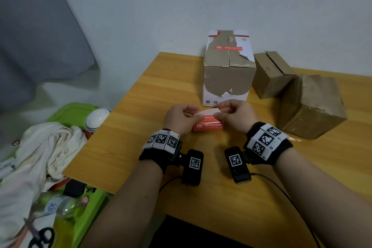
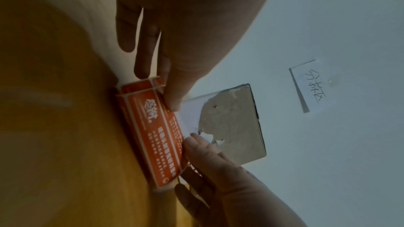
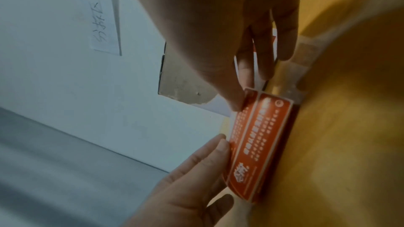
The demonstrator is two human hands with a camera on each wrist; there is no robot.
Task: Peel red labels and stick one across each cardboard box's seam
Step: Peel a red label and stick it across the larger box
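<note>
A sheet of red labels [image 1: 209, 124] [image 2: 153, 137] [image 3: 260, 146] stands on its long edge on the wooden table [image 1: 141, 147], held between both hands. My left hand [image 1: 181, 117] pinches its left end with thumb and fingers [image 2: 172, 99]. My right hand [image 1: 235, 115] pinches the top right corner [image 3: 236, 103], where a pale strip curls away from the sheet. Just behind stands a tall torn cardboard box [image 1: 227, 70] with a red label [image 1: 227, 48] stuck across its top seam. Two smaller brown boxes [image 1: 271, 74] [image 1: 314, 106] sit to its right.
A handwritten paper note [image 2: 306, 85] [image 3: 104, 23] hangs on the wall behind. Left of the table a green surface [image 1: 68, 115] carries a white cloth [image 1: 40, 157], a white round object [image 1: 96, 119], scissors [image 1: 40, 237] and clutter. Cables [image 1: 281, 189] trail from the wrist cameras.
</note>
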